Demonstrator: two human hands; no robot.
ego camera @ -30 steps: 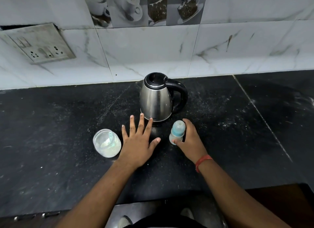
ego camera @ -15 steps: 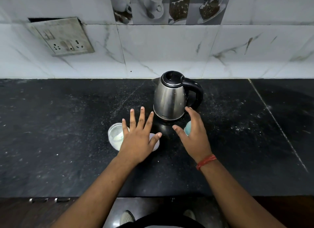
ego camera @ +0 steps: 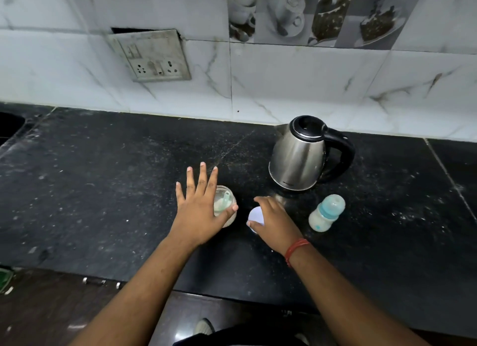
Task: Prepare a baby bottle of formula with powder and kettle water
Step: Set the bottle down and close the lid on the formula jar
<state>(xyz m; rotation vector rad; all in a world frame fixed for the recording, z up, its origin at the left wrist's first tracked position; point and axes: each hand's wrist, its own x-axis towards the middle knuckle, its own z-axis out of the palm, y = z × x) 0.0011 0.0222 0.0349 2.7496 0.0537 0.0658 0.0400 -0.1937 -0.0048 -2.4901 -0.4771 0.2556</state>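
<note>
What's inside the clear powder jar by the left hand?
The jar holds white powder and a pale blue scoop. The left hand covers its near-left side, so the fill level can't be seen.

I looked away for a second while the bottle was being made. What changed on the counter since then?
The right hand let go of the baby bottle and moved left onto the white lid. The left hand shifted over the powder jar. Kettle and bottle stayed standing on the counter.
</note>
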